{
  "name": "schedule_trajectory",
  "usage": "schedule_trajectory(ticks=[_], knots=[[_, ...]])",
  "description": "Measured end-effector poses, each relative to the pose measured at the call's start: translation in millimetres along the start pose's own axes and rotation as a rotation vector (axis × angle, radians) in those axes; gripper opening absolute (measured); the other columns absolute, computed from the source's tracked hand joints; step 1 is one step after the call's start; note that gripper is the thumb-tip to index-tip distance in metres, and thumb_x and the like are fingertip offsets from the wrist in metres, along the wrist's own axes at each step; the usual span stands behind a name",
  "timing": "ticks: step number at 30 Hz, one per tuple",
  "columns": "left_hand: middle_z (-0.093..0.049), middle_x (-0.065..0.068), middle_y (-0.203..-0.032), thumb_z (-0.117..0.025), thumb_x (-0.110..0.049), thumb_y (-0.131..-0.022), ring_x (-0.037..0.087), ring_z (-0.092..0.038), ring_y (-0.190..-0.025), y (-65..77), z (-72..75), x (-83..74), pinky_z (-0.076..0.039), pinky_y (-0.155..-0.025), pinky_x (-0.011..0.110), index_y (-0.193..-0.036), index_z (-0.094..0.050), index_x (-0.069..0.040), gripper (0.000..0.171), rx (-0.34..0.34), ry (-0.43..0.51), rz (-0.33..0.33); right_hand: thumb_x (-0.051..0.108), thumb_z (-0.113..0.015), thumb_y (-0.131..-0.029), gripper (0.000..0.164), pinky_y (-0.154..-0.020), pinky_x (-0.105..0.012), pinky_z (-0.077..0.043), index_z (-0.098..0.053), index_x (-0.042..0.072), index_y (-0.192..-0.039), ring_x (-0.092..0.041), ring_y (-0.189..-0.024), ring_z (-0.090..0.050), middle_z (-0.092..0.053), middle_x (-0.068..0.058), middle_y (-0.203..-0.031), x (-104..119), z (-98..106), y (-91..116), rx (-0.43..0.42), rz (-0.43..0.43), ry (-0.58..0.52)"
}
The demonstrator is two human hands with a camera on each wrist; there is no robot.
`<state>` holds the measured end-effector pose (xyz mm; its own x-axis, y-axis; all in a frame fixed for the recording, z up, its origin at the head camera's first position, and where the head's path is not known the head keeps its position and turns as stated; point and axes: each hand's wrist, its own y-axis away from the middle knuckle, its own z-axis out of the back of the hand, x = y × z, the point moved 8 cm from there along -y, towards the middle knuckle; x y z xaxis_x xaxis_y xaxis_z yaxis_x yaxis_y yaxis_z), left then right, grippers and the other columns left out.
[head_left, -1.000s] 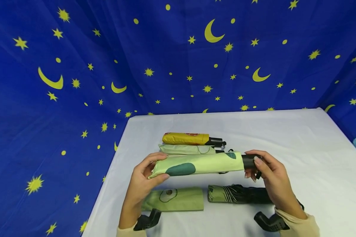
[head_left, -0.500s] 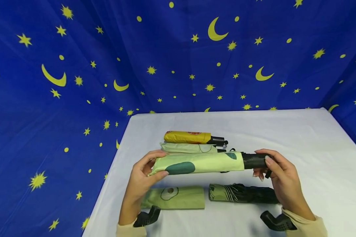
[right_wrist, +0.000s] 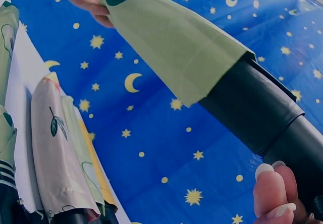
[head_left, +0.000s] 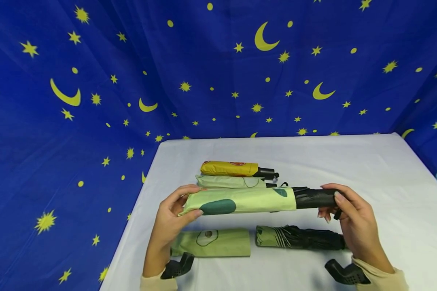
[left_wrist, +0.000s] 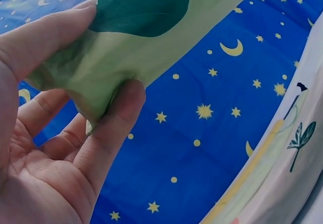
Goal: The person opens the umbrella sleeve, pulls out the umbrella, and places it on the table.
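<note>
A pale green umbrella sleeve [head_left: 256, 201] with dark green spots is held up level over the table in the head view. Out of its right end sticks a folded black umbrella [head_left: 313, 198]. My left hand [head_left: 167, 226] pinches the sleeve's closed left end between thumb and fingers; the left wrist view shows the cloth [left_wrist: 146, 50] bunched there. My right hand [head_left: 360, 222] grips the black handle at the other end. In the right wrist view, a stretch of black umbrella [right_wrist: 252, 105] shows between the sleeve's mouth and the fingertips [right_wrist: 270, 191].
Behind lie a yellow umbrella [head_left: 229, 169] and a light green one [head_left: 229, 182]. A pinkish leaf-print one [right_wrist: 60, 153] shows in the right wrist view. Nearer me are an avocado-print green sleeve [head_left: 227, 243] and a dark umbrella partly in green [head_left: 306, 238]. Star-printed blue cloth [head_left: 222, 60] surrounds the white table.
My right hand has moved rightward with the handle, and more of the black umbrella shows outside the sleeve. The left hand keeps its pinch, nearly in place.
</note>
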<state>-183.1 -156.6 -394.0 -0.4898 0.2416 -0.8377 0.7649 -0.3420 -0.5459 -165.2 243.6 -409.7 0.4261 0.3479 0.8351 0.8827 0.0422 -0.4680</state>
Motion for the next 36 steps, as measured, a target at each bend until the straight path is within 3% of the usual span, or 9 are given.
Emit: schedule_trajectory(ticks=[6, 18, 30, 36], knots=[[-0.045, 0.03, -0.141, -0.068, 0.015, -0.09, 0.027, -0.061, -0.116, 3.8, 2.8, 1.5, -0.057, -0.083, 0.028, -0.136, -0.047, 0.019, 0.05, -0.005, 0.035, 0.016, -0.013, -0.028, -0.106, 0.033, -0.05, -0.04, -0.042, -0.046, -0.025, -0.13, -0.028, -0.066, -0.065, -0.066, -0.024, -0.084, -0.7, 3.3, 1.2, -0.008, -0.002, -0.002], [-0.038, 0.044, -0.137, -0.066, 0.018, -0.089, 0.028, -0.06, -0.119, 9.6, 9.9, 1.4, -0.057, -0.086, 0.029, -0.135, -0.048, 0.019, 0.05, -0.03, 0.024, 0.024, -0.014, -0.025, -0.105, 0.034, -0.051, -0.039, -0.042, -0.044, -0.027, -0.13, -0.028, -0.067, -0.064, -0.066, -0.025, -0.084, 3.5, 6.2, 2.2, -0.005, 0.027, -0.037], [-0.047, 0.031, -0.139, -0.066, 0.018, -0.089, 0.026, -0.061, -0.119, 8.9, 13.6, 0.6, -0.057, -0.087, 0.029, -0.134, -0.048, 0.02, 0.049, -0.054, 0.014, 0.027, -0.015, -0.023, -0.105, 0.035, -0.051, -0.039, -0.043, -0.044, -0.028, -0.129, -0.03, -0.067, -0.065, -0.067, -0.026, -0.085, 7.0, 14.3, 2.8, -0.026, 0.054, -0.068], [-0.041, 0.037, -0.139, -0.065, 0.02, -0.088, 0.027, -0.06, -0.12, 12.9, 15.0, 1.6, -0.057, -0.088, 0.03, -0.134, -0.047, 0.021, 0.049, -0.054, 0.037, 0.035, -0.015, -0.023, -0.105, 0.034, -0.05, -0.04, -0.042, -0.044, -0.029, -0.129, -0.03, -0.066, -0.065, -0.067, -0.027, -0.084, 6.3, 16.8, 7.1, -0.031, 0.052, -0.082]])
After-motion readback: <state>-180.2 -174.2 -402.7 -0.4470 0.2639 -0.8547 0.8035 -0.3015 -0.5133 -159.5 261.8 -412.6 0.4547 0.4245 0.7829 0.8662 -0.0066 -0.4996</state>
